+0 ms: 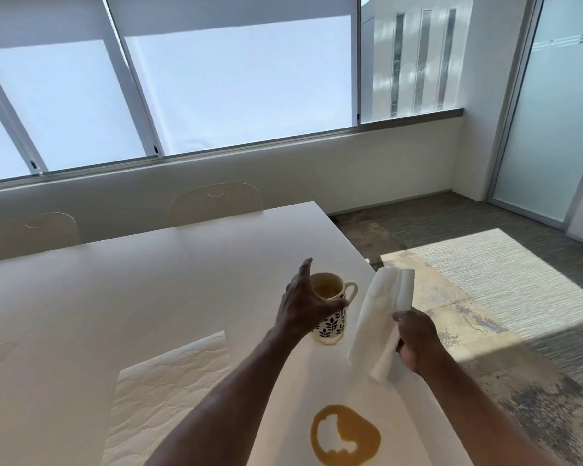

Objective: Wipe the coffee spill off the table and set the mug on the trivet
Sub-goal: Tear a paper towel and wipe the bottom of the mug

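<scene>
1. Your left hand [305,306] is spread open at the mug [330,309], thumb up by the far rim, fingers curved across the near side. Looks like it's at or just touching the mug wall; can't tell if there's a real grip.
2. The mug stands upright on the white table [148,290] near the right edge. White with a dark leaf pattern, handle pointing right, brownish liquid inside. A thin coffee ring shows on the table at its base.
3. Your right hand [414,341] is closed around a white paper towel [381,317], held up off the table just right of the mug. The towel's top end is rolled or folded and sticks up above your fist; the loose end hangs below it.
4. The coffee spill [345,435] is a brown puddle on the table, close to you, between your two forearms. A bright window reflection sits in its middle. Nothing is touching it.
5. A pale textured mat [169,391] lies flat on the table left of your left forearm, well apart from the mug. Could be the trivet; can't confirm.
6. Two chairs [216,201] are tucked in at the far side of the table, under the window [236,79].
</scene>
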The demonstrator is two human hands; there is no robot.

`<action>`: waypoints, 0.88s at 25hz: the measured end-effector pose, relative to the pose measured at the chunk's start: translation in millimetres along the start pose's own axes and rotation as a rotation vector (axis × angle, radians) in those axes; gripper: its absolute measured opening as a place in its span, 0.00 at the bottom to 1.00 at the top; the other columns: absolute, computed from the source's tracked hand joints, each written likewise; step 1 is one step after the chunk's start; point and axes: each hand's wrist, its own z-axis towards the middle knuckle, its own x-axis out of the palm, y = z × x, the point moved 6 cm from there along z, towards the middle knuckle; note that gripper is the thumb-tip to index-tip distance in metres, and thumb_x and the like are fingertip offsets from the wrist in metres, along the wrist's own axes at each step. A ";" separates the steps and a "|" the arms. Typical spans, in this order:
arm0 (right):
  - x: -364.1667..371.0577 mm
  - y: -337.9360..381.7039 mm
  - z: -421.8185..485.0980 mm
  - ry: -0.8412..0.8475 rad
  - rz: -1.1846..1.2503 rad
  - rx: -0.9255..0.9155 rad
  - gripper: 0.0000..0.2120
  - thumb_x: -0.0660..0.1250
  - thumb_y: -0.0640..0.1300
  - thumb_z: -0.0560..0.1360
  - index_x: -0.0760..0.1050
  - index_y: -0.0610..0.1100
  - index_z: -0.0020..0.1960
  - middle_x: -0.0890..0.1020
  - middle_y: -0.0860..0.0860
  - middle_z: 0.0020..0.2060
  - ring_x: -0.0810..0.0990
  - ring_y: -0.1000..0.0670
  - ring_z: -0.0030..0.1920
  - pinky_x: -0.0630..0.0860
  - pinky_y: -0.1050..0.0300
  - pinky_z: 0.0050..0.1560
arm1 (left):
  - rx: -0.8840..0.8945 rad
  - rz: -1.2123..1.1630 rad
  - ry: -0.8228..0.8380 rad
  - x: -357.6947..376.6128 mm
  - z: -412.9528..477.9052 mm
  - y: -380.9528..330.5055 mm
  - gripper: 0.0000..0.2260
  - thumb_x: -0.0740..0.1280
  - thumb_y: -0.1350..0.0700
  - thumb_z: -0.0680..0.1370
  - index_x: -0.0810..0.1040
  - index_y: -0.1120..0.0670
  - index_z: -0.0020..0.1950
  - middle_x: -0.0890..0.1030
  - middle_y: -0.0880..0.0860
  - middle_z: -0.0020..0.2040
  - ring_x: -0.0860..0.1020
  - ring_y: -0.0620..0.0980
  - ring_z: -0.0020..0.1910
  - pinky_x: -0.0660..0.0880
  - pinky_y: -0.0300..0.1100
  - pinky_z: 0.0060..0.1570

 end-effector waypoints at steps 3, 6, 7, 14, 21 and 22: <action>18.2 -27.3 -2.8 0.091 0.218 0.179 0.17 0.60 0.37 0.79 0.70 0.38 0.67 0.81 0.35 0.53 0.80 0.35 0.52 0.78 0.38 0.48 | 0.038 -0.023 -0.044 -15.5 2.9 -16.2 0.50 0.78 0.40 0.62 0.57 0.49 0.78 0.73 0.58 0.70 0.72 0.58 0.67 0.74 0.51 0.62; 52.9 -35.3 -19.3 0.286 0.456 0.256 0.17 0.55 0.44 0.82 0.69 0.42 0.69 0.80 0.35 0.60 0.78 0.33 0.59 0.76 0.31 0.55 | 0.064 -0.062 -0.069 -26.2 1.1 -28.8 0.48 0.78 0.41 0.63 0.59 0.49 0.77 0.73 0.58 0.69 0.73 0.57 0.65 0.76 0.50 0.60; 63.3 -34.5 -24.0 0.336 0.530 0.273 0.18 0.52 0.46 0.83 0.69 0.42 0.69 0.80 0.35 0.59 0.78 0.34 0.59 0.76 0.32 0.54 | 0.074 -0.069 -0.070 -28.0 -0.4 -31.9 0.48 0.79 0.41 0.63 0.59 0.50 0.77 0.73 0.58 0.69 0.73 0.57 0.65 0.76 0.50 0.60; 110.2 -35.4 -51.6 0.504 0.772 0.343 0.23 0.45 0.48 0.84 0.74 0.37 0.62 0.84 0.35 0.47 0.82 0.37 0.50 0.75 0.32 0.54 | 0.091 -0.073 -0.101 -43.3 -11.0 -39.3 0.48 0.79 0.41 0.63 0.59 0.50 0.77 0.75 0.57 0.67 0.74 0.55 0.63 0.71 0.41 0.54; 121.0 -37.7 -69.9 0.626 0.793 0.358 0.25 0.44 0.50 0.84 0.72 0.34 0.63 0.83 0.32 0.51 0.84 0.33 0.51 0.80 0.31 0.48 | 0.050 -0.078 -0.112 -60.7 -22.2 -31.7 0.52 0.78 0.40 0.63 0.53 0.51 0.78 0.75 0.57 0.66 0.75 0.56 0.62 0.73 0.43 0.55; 120.1 -37.8 -70.8 0.626 0.784 0.361 0.25 0.44 0.50 0.84 0.71 0.34 0.65 0.82 0.32 0.53 0.83 0.33 0.52 0.80 0.31 0.49 | 0.051 -0.077 -0.118 -62.0 -24.0 -31.8 0.52 0.78 0.41 0.63 0.52 0.51 0.78 0.74 0.58 0.66 0.74 0.56 0.63 0.74 0.44 0.56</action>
